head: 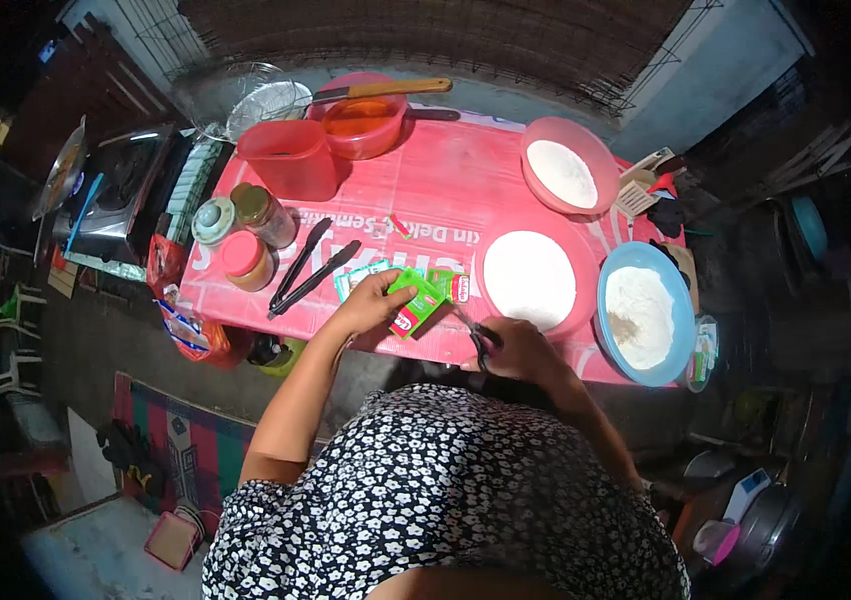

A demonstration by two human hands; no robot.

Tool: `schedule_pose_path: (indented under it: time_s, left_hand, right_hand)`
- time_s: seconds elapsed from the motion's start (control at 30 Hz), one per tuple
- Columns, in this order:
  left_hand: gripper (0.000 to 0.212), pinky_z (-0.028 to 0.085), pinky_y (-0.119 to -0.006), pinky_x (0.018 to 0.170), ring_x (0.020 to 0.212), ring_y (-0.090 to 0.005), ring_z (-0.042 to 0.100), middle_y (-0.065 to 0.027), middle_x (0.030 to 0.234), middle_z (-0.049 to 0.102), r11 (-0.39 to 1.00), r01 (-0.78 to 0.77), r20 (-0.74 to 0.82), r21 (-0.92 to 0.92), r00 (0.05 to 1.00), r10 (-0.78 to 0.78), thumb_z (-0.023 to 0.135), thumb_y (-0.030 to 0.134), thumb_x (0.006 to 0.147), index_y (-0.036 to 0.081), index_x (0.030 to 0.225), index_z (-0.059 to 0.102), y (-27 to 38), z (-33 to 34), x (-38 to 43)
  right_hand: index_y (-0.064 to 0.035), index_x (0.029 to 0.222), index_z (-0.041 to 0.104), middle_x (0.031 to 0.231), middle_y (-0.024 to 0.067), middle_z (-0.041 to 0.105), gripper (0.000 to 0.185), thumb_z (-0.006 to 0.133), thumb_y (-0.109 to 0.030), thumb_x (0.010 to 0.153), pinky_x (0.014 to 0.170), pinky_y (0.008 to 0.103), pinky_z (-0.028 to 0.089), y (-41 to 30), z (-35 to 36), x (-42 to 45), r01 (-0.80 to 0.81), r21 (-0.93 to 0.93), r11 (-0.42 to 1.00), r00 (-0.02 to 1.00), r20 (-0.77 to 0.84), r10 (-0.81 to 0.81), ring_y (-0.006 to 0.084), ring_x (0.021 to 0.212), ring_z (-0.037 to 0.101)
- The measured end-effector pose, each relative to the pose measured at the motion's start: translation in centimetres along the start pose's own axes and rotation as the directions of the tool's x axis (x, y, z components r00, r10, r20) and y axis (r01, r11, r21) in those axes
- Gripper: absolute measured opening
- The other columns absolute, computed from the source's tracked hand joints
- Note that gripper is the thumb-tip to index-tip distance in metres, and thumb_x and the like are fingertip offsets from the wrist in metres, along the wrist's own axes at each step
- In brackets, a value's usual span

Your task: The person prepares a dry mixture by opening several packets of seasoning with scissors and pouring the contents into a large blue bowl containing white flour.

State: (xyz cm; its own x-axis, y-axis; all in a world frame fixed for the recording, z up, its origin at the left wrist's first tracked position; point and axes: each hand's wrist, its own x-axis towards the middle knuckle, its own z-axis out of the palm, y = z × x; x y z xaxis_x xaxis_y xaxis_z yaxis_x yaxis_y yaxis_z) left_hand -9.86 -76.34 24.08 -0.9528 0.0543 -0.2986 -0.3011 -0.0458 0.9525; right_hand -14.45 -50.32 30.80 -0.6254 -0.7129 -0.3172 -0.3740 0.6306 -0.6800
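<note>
Between the thumb and fingers of my left hand (373, 301) is a small green sachet (419, 306) with a red and white label. My right hand (526, 352) grips black-handled scissors (481, 341), whose blades reach to the sachet's right corner. Another green sachet (449, 285) lies flat on the table just behind. Beside my left hand, white and teal packets (360, 277) rest partly under it. A small cut-off green and red strip (400, 226) lies farther back. To the right of the sachets stands a pink bowl of white powder (530, 277).
A blue bowl (647, 315) of white flour with a brownish patch stands at the right edge. Behind are another pink bowl (569, 166), a red container (289, 159) and a bowl of orange liquid (364, 120). Black tongs (313, 274) and lidded jars (245, 259) occupy the left; a stove (114, 199) stands beyond.
</note>
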Motion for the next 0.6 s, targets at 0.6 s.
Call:
schedule_pose_path:
  time_s: [0.6]
  left_hand:
    - [0.037, 0.045, -0.023, 0.082, 0.094, -0.0092, 0.056, -0.0034, 0.109, 0.059, 0.985, -0.069, 0.152, 0.159, 0.987, 0.044, 0.059, 0.005, 0.088, 0.002, 0.123, 0.049, -2.7, -0.9, 0.6]
  right_hand:
    - [-0.0035, 0.088, 0.061, 0.066, 0.0161, 0.060, 0.043, 0.078, -0.037, 0.067, 0.059, 0.0402, 0.045, 1.7, 2.9, 2.6, 0.008, 0.025, 1.000, 0.999, 0.037, -0.009, 0.0300, 0.063, 0.062]
